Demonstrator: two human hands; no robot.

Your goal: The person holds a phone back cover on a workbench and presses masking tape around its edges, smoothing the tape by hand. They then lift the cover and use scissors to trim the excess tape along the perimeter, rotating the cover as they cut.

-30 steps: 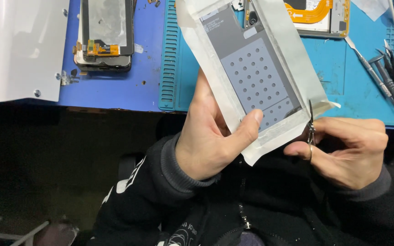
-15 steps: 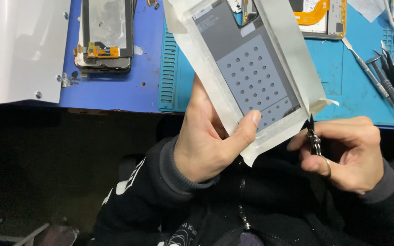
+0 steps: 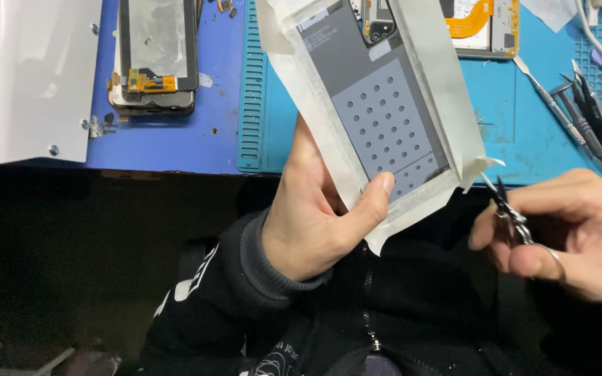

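left hand (image 3: 308, 216): clamped on the white pouch (image 3: 377, 104), thumb pressed flat on its front near the lower edge, fingers behind it.
white pouch: held tilted above the desk edge, upper end toward 11 o'clock; a grey perforated sheet (image 3: 384, 129) showed through the clear face.
right hand (image 3: 573, 233): closed around small scissors (image 3: 513, 216), at 3 o'clock from the pouch.
small scissors: tips pointed toward 11 o'clock, just beside the pouch's lower right corner; blade gap could not be told.
teal mat (image 3: 503, 104): lay behind the pouch, hand tools (image 3: 583, 115) at 2 o'clock.
phone screen (image 3: 153, 52): rested on the blue mat (image 3: 168, 143) at 10 o'clock.
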